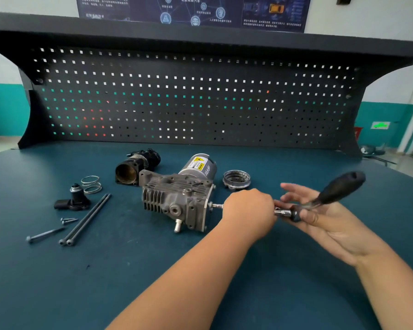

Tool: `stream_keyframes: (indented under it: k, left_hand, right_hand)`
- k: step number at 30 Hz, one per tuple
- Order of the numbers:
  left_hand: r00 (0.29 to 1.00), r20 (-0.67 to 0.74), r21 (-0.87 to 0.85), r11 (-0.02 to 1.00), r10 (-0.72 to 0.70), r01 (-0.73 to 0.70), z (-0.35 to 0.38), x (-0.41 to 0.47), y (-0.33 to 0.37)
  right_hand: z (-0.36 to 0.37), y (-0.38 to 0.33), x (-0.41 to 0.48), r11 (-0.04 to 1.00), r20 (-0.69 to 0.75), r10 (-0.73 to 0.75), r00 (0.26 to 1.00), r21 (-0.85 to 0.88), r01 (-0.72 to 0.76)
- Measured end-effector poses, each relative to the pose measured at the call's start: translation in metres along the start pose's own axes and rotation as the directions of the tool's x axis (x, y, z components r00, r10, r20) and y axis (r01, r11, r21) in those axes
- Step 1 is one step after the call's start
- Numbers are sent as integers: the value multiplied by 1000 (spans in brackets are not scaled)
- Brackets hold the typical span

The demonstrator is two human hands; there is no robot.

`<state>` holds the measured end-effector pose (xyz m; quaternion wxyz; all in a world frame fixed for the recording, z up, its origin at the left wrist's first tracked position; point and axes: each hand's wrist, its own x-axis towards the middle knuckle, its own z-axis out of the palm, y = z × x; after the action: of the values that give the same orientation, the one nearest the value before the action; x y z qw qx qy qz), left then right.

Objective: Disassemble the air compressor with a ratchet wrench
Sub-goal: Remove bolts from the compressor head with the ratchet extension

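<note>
Head view. Compressor sits mid-bench on the dark teal mat, grey finned casting toward the camera, silver motor can at its rear. The motor carries a yellow warning sticker with a triangle symbol and a white label; the print is too small to read.

Left hand is closed around the extension bar just right of the compressor; a short chrome stub shows between the fist and the compressor's end plate, touching a bolt there. Right hand is palm up, fingers spread loosely, cradling the ratchet at its head; grip looks light, not clenched. The black handle tilts up and to the right, past the fingertips. Chrome socket piece sits between the two hands.

Loose parts left of the compressor: black housing with a round brass-coloured bore, behind and touching-close to the casting; a spring; a black valve part; two long black bolts lying side by side; two short screws; one longer screw. A round metal cap lies right of the motor.

Black pegboard stands behind the bench. A dark blue poster above it has Chinese text and network icons, blurred, unreadable. A green sign on the far right wall, also unreadable.
</note>
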<state>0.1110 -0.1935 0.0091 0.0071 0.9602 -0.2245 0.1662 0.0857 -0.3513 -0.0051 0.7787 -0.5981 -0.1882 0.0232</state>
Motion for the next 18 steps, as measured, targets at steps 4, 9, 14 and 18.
stream_keyframes:
  k: [4,9,14,18]
  left_hand:
    - [1000,-7,19,1000,6,-6,0,-4,-1]
    - [999,-45,27,1000,12,-11,0,-6,-1]
    - [999,-54,28,1000,-7,8,3,-7,-4]
    - [994,-96,-2,999,-44,44,1,-6,-8]
  right_hand:
    - [3,2,3,977,-217,-29,976,-213,-18]
    - [7,13,13,875,-399,90,913,-405,-263]
    - [5,11,6,950,-259,0,966,-301,-81]
    - [-1,5,-6,971,-108,-118,987,-222,91]
